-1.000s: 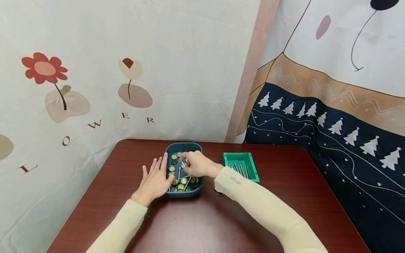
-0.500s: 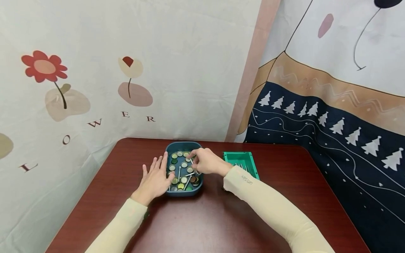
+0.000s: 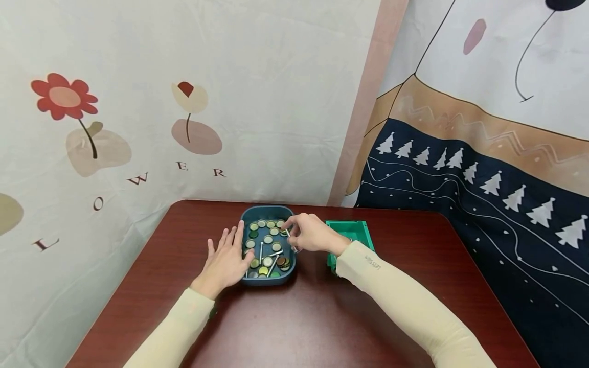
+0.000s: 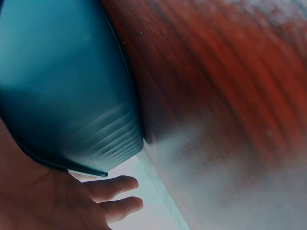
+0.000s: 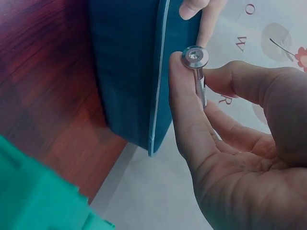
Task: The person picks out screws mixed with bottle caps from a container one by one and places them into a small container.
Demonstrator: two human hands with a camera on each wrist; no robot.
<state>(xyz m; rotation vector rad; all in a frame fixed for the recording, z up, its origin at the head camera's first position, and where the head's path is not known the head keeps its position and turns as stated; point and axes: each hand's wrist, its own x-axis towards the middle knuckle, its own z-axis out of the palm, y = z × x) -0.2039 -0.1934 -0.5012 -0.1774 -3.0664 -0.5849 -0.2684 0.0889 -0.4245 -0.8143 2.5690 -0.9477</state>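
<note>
My left hand [image 3: 224, 263] lies against the left side of a blue tray [image 3: 267, 210], fingers stretched out along its rim and thumb reaching over the edge. In the left wrist view, the tray's outer wall [image 4: 72, 81] rises beside the palm. My right hand [image 3: 315, 234] is at the tray's right rim, pinching a metal bolt [image 5: 195, 58] between thumb and index finger. The bolt's hex-socket head points toward the right wrist camera. Inside the tray are several bottle caps [image 3: 268, 239] and several loose bolts [image 3: 261, 252].
A green box [image 3: 352, 225] stands right of the tray, partly hidden by the right forearm; its corner [image 5: 33, 191] shows in the right wrist view. Both containers stand on a reddish-brown wooden table [image 3: 294, 327]. Printed cloths [image 3: 285, 102] hang behind the table.
The right hand has moved rightward from over the middle of the tray to its right rim, carrying the bolt. The left hand has stayed in place.
</note>
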